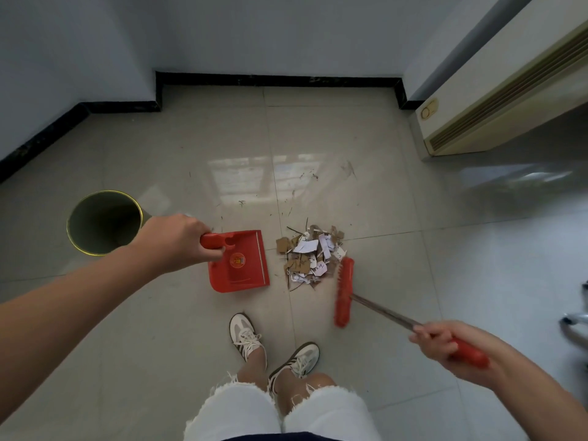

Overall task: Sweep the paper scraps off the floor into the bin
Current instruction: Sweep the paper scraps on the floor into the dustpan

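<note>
A heap of white and brown paper scraps (pixel 310 254) lies on the tiled floor. A red dustpan (pixel 241 265) rests flat just left of the heap, its open lip facing the scraps. My left hand (pixel 178 241) grips the dustpan's handle. On the heap's right side stands a red broom head (pixel 344 291), touching the outer scraps. My right hand (pixel 442 340) holds the broom's metal shaft at its red grip. The open round bin (pixel 103 222), grey inside with a yellow rim, stands on the floor to the left of my left hand.
My two feet in white sneakers (pixel 273 348) stand just below the dustpan and heap. A cream floor-standing unit (pixel 496 103) fills the right back corner. Black skirting runs along the walls. A chair base (pixel 576 323) shows at the right edge.
</note>
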The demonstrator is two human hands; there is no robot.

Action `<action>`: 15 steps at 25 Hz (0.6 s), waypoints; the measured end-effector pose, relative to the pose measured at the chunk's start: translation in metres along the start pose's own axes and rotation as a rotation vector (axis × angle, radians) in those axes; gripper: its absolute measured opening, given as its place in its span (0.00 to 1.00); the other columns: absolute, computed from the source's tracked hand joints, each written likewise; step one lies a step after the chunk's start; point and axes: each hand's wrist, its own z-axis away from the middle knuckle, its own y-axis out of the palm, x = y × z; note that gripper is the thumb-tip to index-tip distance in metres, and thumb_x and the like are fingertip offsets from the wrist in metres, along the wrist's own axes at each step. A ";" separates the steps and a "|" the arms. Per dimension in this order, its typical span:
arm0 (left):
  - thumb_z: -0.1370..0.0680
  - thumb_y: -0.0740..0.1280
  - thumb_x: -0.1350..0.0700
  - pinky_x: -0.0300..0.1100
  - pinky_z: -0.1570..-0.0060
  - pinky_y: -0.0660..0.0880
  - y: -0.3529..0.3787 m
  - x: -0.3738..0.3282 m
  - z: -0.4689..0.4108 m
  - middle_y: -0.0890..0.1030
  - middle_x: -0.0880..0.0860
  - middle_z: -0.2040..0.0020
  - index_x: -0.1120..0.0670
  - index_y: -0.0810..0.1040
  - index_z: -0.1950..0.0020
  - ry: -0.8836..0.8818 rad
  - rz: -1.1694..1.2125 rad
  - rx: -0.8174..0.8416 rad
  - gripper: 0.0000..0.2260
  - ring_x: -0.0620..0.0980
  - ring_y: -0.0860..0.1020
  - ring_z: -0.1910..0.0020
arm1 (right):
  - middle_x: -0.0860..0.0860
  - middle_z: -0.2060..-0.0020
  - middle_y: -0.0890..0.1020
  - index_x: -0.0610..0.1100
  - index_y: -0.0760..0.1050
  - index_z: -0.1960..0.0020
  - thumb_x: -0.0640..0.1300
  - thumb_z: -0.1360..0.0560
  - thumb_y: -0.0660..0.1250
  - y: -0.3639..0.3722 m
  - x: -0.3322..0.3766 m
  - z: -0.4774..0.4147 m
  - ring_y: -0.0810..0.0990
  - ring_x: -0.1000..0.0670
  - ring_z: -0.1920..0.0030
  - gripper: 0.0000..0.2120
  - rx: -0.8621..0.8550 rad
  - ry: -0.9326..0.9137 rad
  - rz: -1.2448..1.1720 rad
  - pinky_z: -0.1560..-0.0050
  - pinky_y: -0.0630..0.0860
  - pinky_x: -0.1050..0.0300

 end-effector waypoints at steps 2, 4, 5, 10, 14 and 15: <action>0.30 0.62 0.32 0.40 0.73 0.67 0.001 -0.004 -0.004 0.77 0.48 0.71 0.50 0.79 0.65 -0.009 0.001 0.004 0.22 0.46 0.76 0.70 | 0.47 0.73 0.68 0.39 0.68 0.53 0.30 0.26 0.63 0.000 -0.008 0.013 0.65 0.56 0.81 0.07 -0.154 -0.143 0.234 0.87 0.60 0.67; 0.30 0.62 0.31 0.39 0.73 0.65 0.007 -0.011 -0.006 0.77 0.48 0.70 0.50 0.78 0.66 0.000 -0.014 0.005 0.22 0.48 0.75 0.69 | 0.46 0.74 0.67 0.37 0.69 0.52 0.31 0.24 0.62 0.002 -0.011 0.005 0.64 0.54 0.81 0.03 -0.258 -0.240 0.425 0.85 0.59 0.66; 0.30 0.62 0.31 0.39 0.73 0.64 0.011 -0.014 -0.007 0.77 0.48 0.71 0.50 0.77 0.66 0.016 -0.023 0.005 0.23 0.48 0.74 0.70 | 0.46 0.74 0.67 0.37 0.70 0.51 0.32 0.23 0.61 0.005 -0.011 -0.004 0.64 0.54 0.81 0.03 -0.303 -0.272 0.495 0.84 0.59 0.67; 0.31 0.61 0.31 0.39 0.75 0.61 0.021 -0.014 -0.005 0.77 0.49 0.71 0.50 0.72 0.71 0.050 -0.029 -0.019 0.23 0.43 0.69 0.73 | 0.44 0.74 0.68 0.39 0.69 0.52 0.34 0.23 0.55 0.039 -0.003 -0.079 0.65 0.50 0.77 0.05 -0.453 -0.385 0.649 0.80 0.63 0.65; 0.30 0.62 0.33 0.39 0.75 0.61 0.029 -0.014 -0.001 0.74 0.48 0.73 0.51 0.71 0.72 0.019 -0.015 0.001 0.22 0.45 0.72 0.74 | 0.45 0.74 0.67 0.41 0.66 0.56 0.35 0.24 0.52 0.070 0.017 -0.131 0.64 0.51 0.78 0.06 -0.502 -0.337 0.645 0.73 0.61 0.65; 0.30 0.62 0.34 0.39 0.75 0.61 0.032 -0.014 0.000 0.72 0.48 0.74 0.51 0.73 0.71 0.007 -0.011 -0.001 0.22 0.45 0.71 0.74 | 0.46 0.75 0.67 0.41 0.66 0.59 0.35 0.25 0.52 0.079 0.020 -0.138 0.64 0.51 0.79 0.06 -0.490 -0.311 0.630 0.73 0.60 0.65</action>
